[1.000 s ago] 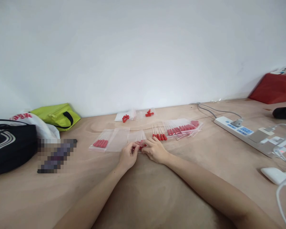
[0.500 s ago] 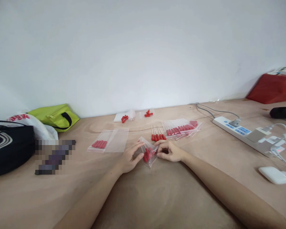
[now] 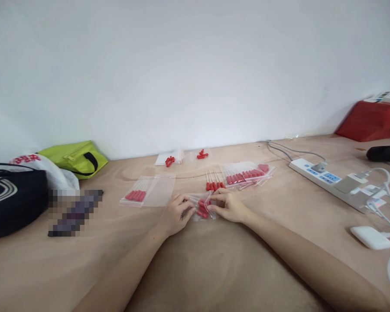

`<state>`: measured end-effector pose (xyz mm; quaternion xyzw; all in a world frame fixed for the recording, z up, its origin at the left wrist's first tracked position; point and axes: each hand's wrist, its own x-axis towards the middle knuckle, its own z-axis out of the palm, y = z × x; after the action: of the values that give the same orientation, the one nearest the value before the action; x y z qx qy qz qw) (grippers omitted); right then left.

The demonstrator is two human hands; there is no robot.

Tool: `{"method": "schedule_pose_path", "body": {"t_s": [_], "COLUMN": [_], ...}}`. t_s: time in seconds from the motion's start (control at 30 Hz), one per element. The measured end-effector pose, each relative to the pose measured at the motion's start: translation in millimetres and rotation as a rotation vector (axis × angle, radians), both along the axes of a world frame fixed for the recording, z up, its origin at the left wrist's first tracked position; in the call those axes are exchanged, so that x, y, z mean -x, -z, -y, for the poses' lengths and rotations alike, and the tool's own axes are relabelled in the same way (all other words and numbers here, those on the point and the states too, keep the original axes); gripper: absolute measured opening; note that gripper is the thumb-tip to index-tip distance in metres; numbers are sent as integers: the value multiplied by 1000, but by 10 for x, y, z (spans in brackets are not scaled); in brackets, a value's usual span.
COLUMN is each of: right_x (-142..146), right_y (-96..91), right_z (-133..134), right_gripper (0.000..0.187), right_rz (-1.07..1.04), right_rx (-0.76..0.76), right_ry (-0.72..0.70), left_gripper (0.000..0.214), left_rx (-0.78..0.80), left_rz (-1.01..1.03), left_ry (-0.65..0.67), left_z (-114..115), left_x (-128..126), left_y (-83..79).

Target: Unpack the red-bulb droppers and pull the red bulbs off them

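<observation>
A small clear plastic bag (image 3: 202, 206) with several red-tipped sticks inside lies on the wooden table between my hands. My left hand (image 3: 175, 213) pinches its left side with curled fingers. My right hand (image 3: 229, 205) grips its right edge. Just beyond my right hand lie several loose red-tipped sticks (image 3: 215, 183). A filled clear bag (image 3: 147, 190) lies flat to the left, and a pile of filled bags (image 3: 248, 174) sits to the right.
Two small bags with red caps (image 3: 183, 157) lie near the wall. A green pouch (image 3: 76, 157), a white bag and a black bag (image 3: 14, 197) are at the left. A power strip (image 3: 338, 182), cables, a white charger (image 3: 370, 237) and a red box (image 3: 372, 120) are at the right.
The bag was lifted and turned between my hands half a second ago. Now it is lower on the table and both hands have closed in on its edges.
</observation>
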<state>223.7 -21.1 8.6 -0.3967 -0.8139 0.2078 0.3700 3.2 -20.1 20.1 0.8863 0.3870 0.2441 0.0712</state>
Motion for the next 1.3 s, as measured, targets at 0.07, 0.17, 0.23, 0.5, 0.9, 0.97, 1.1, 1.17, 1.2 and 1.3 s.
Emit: {"method": "schedule_pose_path", "body": {"t_s": [0.07, 0.17, 0.23, 0.5, 0.9, 0.97, 1.1, 1.17, 1.2, 1.3], "right_x": [38, 87, 117, 279, 197, 167, 174, 193, 198, 156], "right_y": [-7, -19, -29, 10, -8, 12, 75, 107, 115, 69], "right_z": [15, 16, 9, 3, -25, -45, -47, -48, -53, -90], "right_gripper": [18, 14, 12, 6, 18, 28, 39, 30, 27, 25], "right_rz": [11, 68, 96, -62, -282, -371, -477, -471, -464, -437], "right_rx": [11, 29, 57, 286, 481, 554, 685, 701, 704, 709], "right_ry": [-26, -39, -26, -29, 59, 41, -78, -61, -35, -10], "left_gripper": [12, 11, 12, 14, 16, 16, 16, 15, 15, 14], "left_rx": [14, 133, 174, 140, 166, 176, 191, 198, 201, 203], "left_rz": [42, 50, 55, 102, 115, 114, 126, 136, 138, 133], "left_ry": [-16, -1, -11, -45, -60, -69, -68, -63, -63, -72], "left_z": [-36, -63, -59, -15, -28, -25, -17, -15, -15, -17], "left_x": [-1, -3, -4, -3, 48, 44, 31, 28, 28, 34], "left_y": [4, -3, -3, 33, 49, 41, 21, 16, 15, 21]}}
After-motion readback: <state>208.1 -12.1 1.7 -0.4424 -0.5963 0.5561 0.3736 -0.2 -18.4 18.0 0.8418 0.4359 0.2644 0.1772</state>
